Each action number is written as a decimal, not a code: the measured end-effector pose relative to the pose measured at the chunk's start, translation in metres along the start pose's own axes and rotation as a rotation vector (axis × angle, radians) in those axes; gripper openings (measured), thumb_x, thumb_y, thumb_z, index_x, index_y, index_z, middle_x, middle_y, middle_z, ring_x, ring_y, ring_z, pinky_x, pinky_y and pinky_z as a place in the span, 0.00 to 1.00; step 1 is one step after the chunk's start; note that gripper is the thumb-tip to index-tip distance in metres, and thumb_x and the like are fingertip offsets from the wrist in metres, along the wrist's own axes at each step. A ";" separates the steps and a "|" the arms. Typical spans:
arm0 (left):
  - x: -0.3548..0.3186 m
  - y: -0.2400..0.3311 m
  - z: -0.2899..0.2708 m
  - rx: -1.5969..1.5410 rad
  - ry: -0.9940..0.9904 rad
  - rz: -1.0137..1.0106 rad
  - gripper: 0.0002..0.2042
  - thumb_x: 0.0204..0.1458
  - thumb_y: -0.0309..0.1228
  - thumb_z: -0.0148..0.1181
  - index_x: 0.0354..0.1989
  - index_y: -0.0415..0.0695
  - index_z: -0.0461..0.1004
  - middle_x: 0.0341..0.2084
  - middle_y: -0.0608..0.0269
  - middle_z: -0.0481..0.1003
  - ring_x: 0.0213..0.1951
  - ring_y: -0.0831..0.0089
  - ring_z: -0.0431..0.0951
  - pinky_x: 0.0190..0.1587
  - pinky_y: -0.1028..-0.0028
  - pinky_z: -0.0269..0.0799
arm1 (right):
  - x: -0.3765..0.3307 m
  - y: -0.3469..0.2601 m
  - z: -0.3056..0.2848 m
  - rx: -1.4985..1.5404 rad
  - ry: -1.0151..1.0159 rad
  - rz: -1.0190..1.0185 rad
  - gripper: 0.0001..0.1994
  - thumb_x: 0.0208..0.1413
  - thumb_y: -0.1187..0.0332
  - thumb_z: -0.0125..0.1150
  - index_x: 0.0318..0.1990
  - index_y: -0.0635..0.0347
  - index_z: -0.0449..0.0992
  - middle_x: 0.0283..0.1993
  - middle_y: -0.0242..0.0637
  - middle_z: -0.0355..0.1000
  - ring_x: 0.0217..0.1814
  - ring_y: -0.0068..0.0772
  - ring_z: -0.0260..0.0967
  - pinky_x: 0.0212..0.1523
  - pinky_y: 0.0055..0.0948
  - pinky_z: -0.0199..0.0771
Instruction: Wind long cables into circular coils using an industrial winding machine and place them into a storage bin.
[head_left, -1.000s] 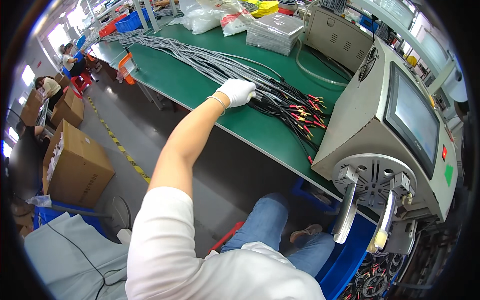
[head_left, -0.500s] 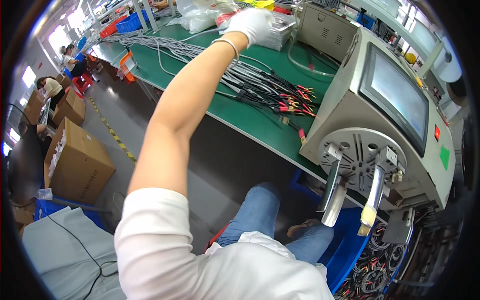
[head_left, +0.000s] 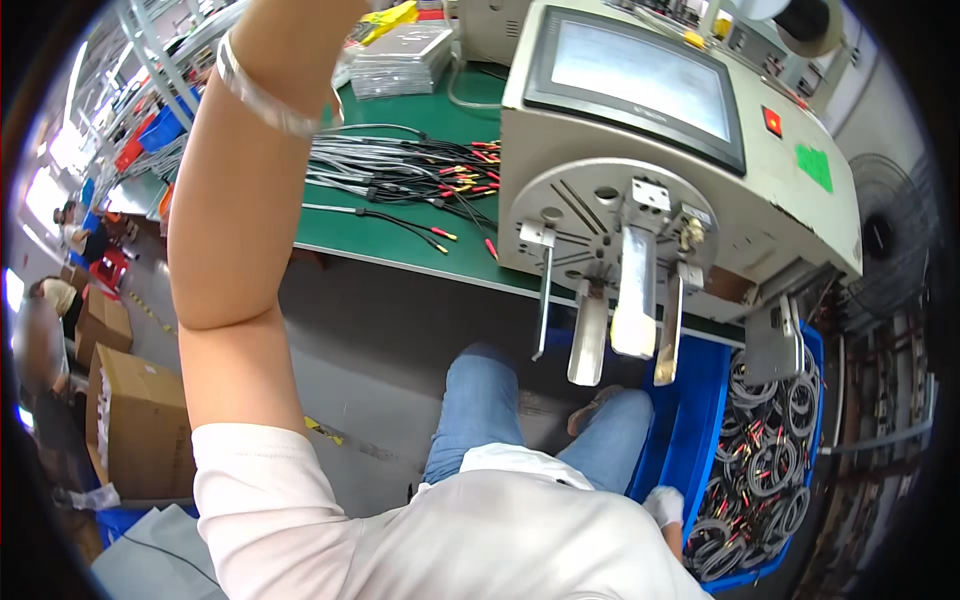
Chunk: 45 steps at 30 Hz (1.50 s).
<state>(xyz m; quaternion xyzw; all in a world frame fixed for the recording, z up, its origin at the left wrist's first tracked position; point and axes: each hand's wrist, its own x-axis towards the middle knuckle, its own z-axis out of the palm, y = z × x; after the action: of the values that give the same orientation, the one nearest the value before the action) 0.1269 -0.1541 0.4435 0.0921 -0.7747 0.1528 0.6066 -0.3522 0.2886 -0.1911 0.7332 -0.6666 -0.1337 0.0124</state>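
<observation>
My left arm (head_left: 235, 220) reaches up with a clear bangle (head_left: 258, 98) on it; its hand lies beyond the top edge. My right hand (head_left: 664, 506), in a white glove, is low beside the blue bin (head_left: 722, 430) of coiled cables (head_left: 770, 465). Its fingers are too small and partly hidden to read. On the green table (head_left: 410, 228) lies a bundle of grey cables (head_left: 350, 158) with red-tipped plugs (head_left: 465, 180). A single split cable (head_left: 385, 216) rests nearer the table's front edge. The winding machine's slotted disc (head_left: 590, 215) carries several metal prongs (head_left: 636, 290), with no cable around them.
The machine's beige housing (head_left: 780, 215) has a screen (head_left: 635, 80) and a red switch (head_left: 772, 121). Behind the cables sits a stack of clear plastic packs (head_left: 400, 62). Cardboard boxes (head_left: 145, 430) stand on the floor at left, and a fan (head_left: 880, 225) at far right.
The view has swung right. My left hand has passed out at the top edge, my gloved right hand has appeared by the bin, the single cable shows apart, and the disc has turned.
</observation>
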 end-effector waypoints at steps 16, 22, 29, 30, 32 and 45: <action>-0.077 0.155 0.043 -0.102 -1.450 -0.040 0.10 0.42 0.25 0.61 0.36 0.40 0.78 0.34 0.51 0.68 0.32 0.55 0.78 0.30 0.63 0.76 | 0.116 -0.054 -0.493 1.277 0.789 -0.043 0.11 0.61 0.67 0.58 0.44 0.66 0.75 0.44 0.40 0.75 0.39 0.25 0.74 0.43 0.26 0.75; -0.086 0.148 0.049 -0.251 -1.233 -0.159 0.11 0.42 0.23 0.61 0.37 0.43 0.76 0.33 0.55 0.69 0.33 0.57 0.77 0.33 0.63 0.75 | 0.165 -0.120 -0.514 1.384 0.551 -0.157 0.11 0.49 0.77 0.67 0.38 0.63 0.71 0.32 0.31 0.73 0.28 0.16 0.68 0.32 0.20 0.71; -0.107 0.093 0.008 -0.481 -0.898 -0.789 0.12 0.52 0.20 0.60 0.45 0.32 0.72 0.36 0.64 0.75 0.39 0.80 0.74 0.44 0.77 0.73 | 0.213 -0.109 -0.503 1.512 0.701 -0.015 0.07 0.53 0.75 0.65 0.33 0.62 0.70 0.27 0.27 0.69 0.27 0.12 0.65 0.30 0.17 0.68; -0.118 0.089 0.007 -0.530 -0.725 -0.864 0.09 0.53 0.20 0.59 0.42 0.34 0.74 0.35 0.63 0.77 0.35 0.81 0.74 0.41 0.79 0.72 | 0.222 -0.106 -0.500 1.494 0.713 -0.008 0.07 0.53 0.74 0.65 0.33 0.62 0.70 0.27 0.27 0.69 0.27 0.12 0.64 0.30 0.17 0.67; -0.138 0.082 0.001 -0.595 -0.640 -1.006 0.10 0.54 0.18 0.58 0.44 0.32 0.74 0.37 0.63 0.77 0.37 0.80 0.75 0.44 0.79 0.73 | 0.241 -0.102 -0.495 1.459 0.730 0.015 0.08 0.53 0.74 0.66 0.32 0.62 0.71 0.27 0.26 0.70 0.27 0.12 0.64 0.30 0.17 0.67; -0.245 0.066 0.011 -0.804 -0.310 -1.311 0.09 0.52 0.23 0.62 0.42 0.37 0.78 0.31 0.61 0.79 0.22 0.84 0.69 0.25 0.83 0.63 | 0.262 -0.107 -0.491 1.258 0.984 0.085 0.07 0.51 0.73 0.69 0.29 0.62 0.74 0.23 0.25 0.70 0.24 0.12 0.61 0.26 0.17 0.64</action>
<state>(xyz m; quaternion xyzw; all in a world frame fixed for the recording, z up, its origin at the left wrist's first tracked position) 0.1560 -0.1063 0.1953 0.3240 -0.6341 -0.5433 0.4447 -0.1234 -0.0354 0.2140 0.5515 -0.5625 0.6068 -0.1058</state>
